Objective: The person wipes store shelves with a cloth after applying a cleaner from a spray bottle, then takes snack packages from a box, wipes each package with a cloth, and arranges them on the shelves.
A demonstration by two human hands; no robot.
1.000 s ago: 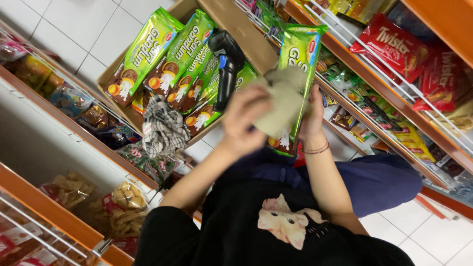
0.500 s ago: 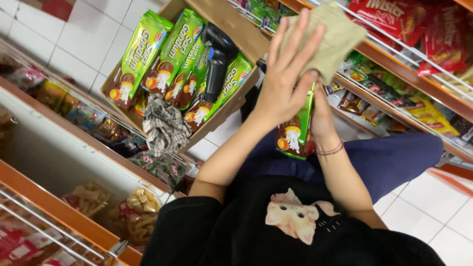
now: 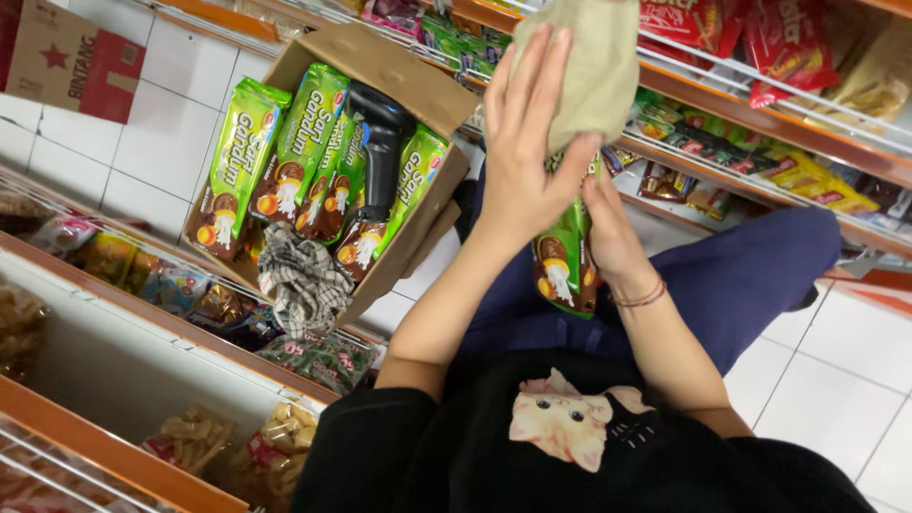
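Since half a second ago both hands have risen a little, and the cloth now sits higher, near the top edge of the view and in front of the shelf. Left hand (image 3: 527,157) lies flat on the beige cloth (image 3: 579,66), its fingers (image 3: 532,81) stretched long and close together, pointing up, with the thumb spread to the side and pressing the lower edge of the cloth. That hand does not curl round anything; it presses the cloth with palm and fingertips. Right hand (image 3: 608,233) is below it and partly hidden; its fingers wrap the green biscuit pack (image 3: 562,261) from the side, closed on it, and hold it upright against the person's lap. How tightly the hidden fingers close I cannot tell. A thin red bracelet (image 3: 641,296) circles that wrist.

The cloth covers the top of the pack, so cloth and pack touch, and the pack's lower end points down towards the dark blue trousers (image 3: 750,275).

To the left, well apart from the hands, an open cardboard box (image 3: 380,62) stands on the white tiled floor (image 3: 152,142). It holds a row of the same green packs (image 3: 304,142) laid side by side, with a black hand scanner (image 3: 380,142) resting on top of them. A checked rag (image 3: 304,280) hangs over the box's near edge. Orange shelves (image 3: 769,123) with snack bags run along the upper right.
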